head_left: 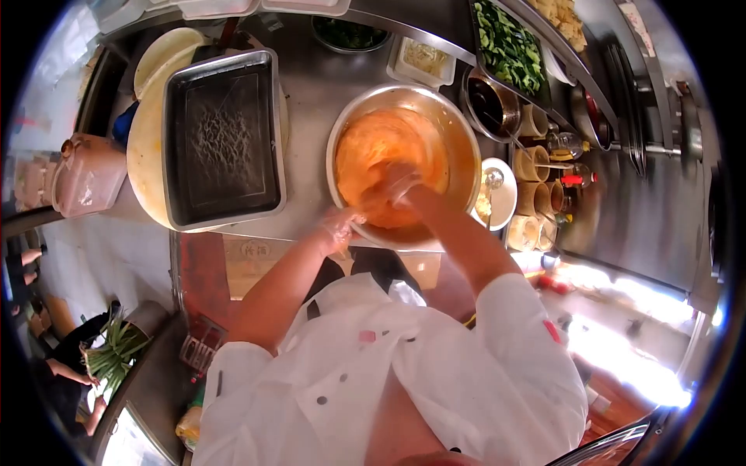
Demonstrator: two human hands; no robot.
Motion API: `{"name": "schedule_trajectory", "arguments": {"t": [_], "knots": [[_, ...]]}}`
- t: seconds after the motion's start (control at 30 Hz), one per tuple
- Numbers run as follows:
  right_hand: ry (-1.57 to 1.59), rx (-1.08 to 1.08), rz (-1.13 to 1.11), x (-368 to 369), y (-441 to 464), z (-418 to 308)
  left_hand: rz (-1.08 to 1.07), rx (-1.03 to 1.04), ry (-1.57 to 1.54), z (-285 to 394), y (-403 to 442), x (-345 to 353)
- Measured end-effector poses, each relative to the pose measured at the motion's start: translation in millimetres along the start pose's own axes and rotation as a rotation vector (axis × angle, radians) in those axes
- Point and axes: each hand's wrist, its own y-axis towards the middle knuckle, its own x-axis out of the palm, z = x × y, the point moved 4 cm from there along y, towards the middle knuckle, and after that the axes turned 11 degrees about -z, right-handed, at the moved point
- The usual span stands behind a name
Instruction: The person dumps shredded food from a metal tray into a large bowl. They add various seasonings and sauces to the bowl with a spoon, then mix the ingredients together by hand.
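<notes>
One bowl (460, 144), round, no long axis, lies ahead and right of our left hand (339, 230), around our right hand (398, 185). Right hand, nearer, reaches into orange mix (373, 136); left at near rim. Blurred: we cannot tell how tightly either closes.

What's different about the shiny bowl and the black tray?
The bowl is round, but the tray is a rectangle with rounded corners. The bowl is silvery; the tray looks dark inside. The right hand is down in the bowl's orange food, while no hand touches the tray. Both are open on top.
</notes>
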Motion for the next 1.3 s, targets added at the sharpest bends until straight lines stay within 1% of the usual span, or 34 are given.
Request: {"name": "schedule_trajectory", "arguments": {"t": [0.03,0.07,0.17,0.2,0.23,0.3,0.33,0.43,0.5,0.57,0.6,0.7,0.73,0.77,0.8,0.83,0.9,0.97,1.0,1.07,1.1,1.13,1.17,1.23,1.27,1.3], "knots": [[-0.012,-0.056,-0.087,-23.7,-15.5,-4.0,0.019,0.004,-0.007,-0.5,-4.5,-8.4],[-0.021,-0.090,-0.150,-39.5,-28.0,-14.6,-0.003,0.026,-0.043,-15.3,-1.4,-30.4],[0.020,-0.096,0.016,-40.9,-38.2,-32.7,-0.022,0.006,-0.070,-9.1,-12.8,-9.1],[0.034,-0.101,0.070,-38.6,-40.2,-37.2,-0.018,0.053,0.053,-9.6,-8.7,-6.9],[0.045,-0.097,0.041,-16.5,-15.5,-25.5,-0.007,0.099,0.176,-9.9,-4.7,-4.8],[0.065,-0.088,-0.017,28.9,33.6,-2.4,-0.001,-0.016,-0.010,-11.0,6.4,-10.5],[0.030,-0.079,0.061,46.7,42.5,-8.2,-0.036,-0.028,-0.059,-16.4,6.9,-22.0],[-0.048,-0.025,0.322,75.8,51.9,-32.4,0.024,-0.009,-0.022,-2.0,-21.1,-2.4],[-0.089,0.017,0.486,86.1,47.3,-39.9,-0.085,0.260,0.419,-3.8,-12.6,-3.7],[-0.221,-0.285,0.609,57.1,13.2,-21.2,-0.071,0.051,0.005,-10.8,-1.1,-1.2],[-0.190,-0.239,0.537,61.9,13.9,-13.4,-0.122,0.028,-0.032,-10.2,-2.1,-7.2],[-0.086,-0.080,0.332,74.3,21.0,0.9,0.024,-0.012,-0.058,-12.1,-23.1,-19.3],[-0.052,-0.017,0.263,84.3,26.0,10.3,0.011,0.013,-0.034,-12.5,-21.2,-14.7],[-0.047,-0.124,0.478,87.4,31.3,6.7,0.008,0.033,-0.063,-13.3,-14.9,-8.4],[-0.058,-0.106,0.496,93.6,36.1,-6.1,0.010,0.053,-0.091,-14.4,-7.6,-2.7],[-0.069,-0.095,0.407,85.1,35.8,-3.2,0.013,0.063,-0.119,-20.9,-3.4,-0.7],[-0.052,-0.059,0.255,60.3,33.2,25.1,-0.049,0.156,0.353,-21.8,-7.8,-18.7],[-0.030,-0.005,0.191,55.2,29.6,45.9,-0.009,-0.057,-0.121,-13.6,-23.9,-16.7],[-0.033,0.028,0.203,63.6,27.1,42.2,0.069,0.022,0.005,-28.3,-12.3,-31.9],[-0.052,0.068,0.299,90.9,31.1,9.1,-0.049,0.103,0.175,-21.1,-11.9,-13.5],[-0.054,0.073,0.340,98.8,33.7,-6.2,-0.029,0.101,0.241,-16.5,-16.1,-5.6],[-0.063,0.058,0.320,88.8,35.5,-7.1,-0.009,0.098,0.308,-11.9,-20.6,2.6],[-0.064,0.045,0.236,78.1,35.9,14.4,0.012,0.094,0.374,-7.6,-24.8,10.5],[-0.048,0.052,0.105,56.2,32.7,56.8,-0.053,0.016,0.115,-27.2,-19.8,-13.3],[-0.091,0.073,0.078,59.0,36.0,74.3,-0.081,0.012,-0.007,-19.6,-13.7,-19.0],[-0.155,0.095,0.055,77.5,39.0,86.5,-0.054,0.021,-0.065,-15.2,-12.9,-18.0]]}}
